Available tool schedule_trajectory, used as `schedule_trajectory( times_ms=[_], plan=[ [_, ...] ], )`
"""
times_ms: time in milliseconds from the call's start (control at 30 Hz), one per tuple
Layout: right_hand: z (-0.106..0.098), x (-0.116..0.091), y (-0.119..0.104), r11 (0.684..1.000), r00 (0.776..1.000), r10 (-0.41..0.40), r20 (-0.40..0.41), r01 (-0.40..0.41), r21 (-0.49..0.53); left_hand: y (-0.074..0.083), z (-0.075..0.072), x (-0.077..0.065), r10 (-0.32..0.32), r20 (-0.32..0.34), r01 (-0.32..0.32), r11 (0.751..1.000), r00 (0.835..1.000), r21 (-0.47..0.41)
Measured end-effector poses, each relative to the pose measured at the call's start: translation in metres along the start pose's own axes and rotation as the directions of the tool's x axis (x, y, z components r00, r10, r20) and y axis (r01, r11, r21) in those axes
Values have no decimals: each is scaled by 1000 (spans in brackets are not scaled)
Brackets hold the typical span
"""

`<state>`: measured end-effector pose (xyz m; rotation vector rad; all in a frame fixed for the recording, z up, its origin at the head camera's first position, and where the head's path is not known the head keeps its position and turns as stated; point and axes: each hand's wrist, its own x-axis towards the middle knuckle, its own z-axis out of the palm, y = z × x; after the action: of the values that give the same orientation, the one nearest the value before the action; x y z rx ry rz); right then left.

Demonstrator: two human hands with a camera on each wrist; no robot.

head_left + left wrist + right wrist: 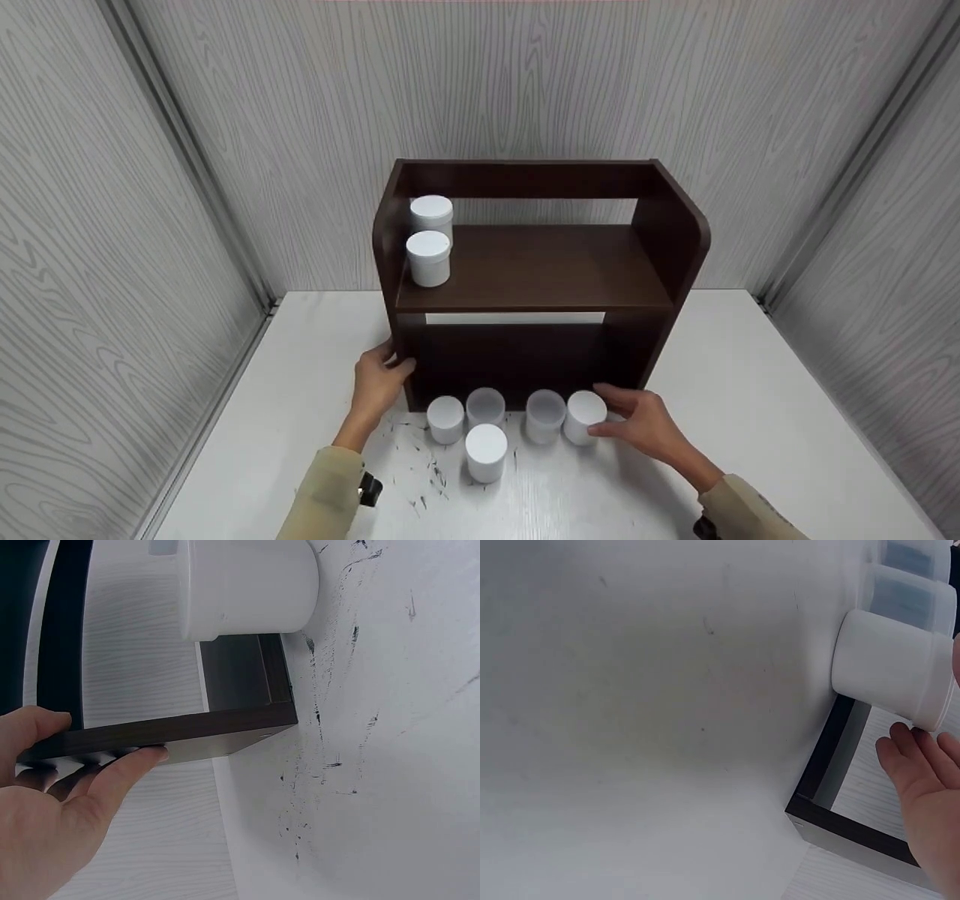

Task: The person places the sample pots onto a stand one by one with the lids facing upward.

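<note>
My left hand grips the left side panel of a dark brown two-tier shelf. In the left wrist view its thumb lies along one face of the panel, with fingers on the other. At the shelf's lower front right, my right hand is spread around a white lidded jar. Its thumb overlaps the jar's front, and the right wrist view shows fairly straight fingers right at the lid's edge. A translucent jar stands just left of that white one.
Two white lidded jars stand one before the other on the upper tier's left. Another translucent jar and two white jars stand before the shelf on the white table. Dark scuffs mark the tabletop. Grey wood-grain panels enclose it.
</note>
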<state>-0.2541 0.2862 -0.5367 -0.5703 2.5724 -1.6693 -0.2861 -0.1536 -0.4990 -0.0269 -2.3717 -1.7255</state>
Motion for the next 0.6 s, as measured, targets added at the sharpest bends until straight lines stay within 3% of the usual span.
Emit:
schedule_trajectory(
  times_ms=[400,600],
  plan=[
    [3,3,10,998,999,-31,13,32,-56,1,3,2,3,-1,-3,1000,1000,11],
    [4,1,12,999,1000,-21,7,21,-27,1,3,0,4,-7,-4,1000,1000,6]
  ],
)
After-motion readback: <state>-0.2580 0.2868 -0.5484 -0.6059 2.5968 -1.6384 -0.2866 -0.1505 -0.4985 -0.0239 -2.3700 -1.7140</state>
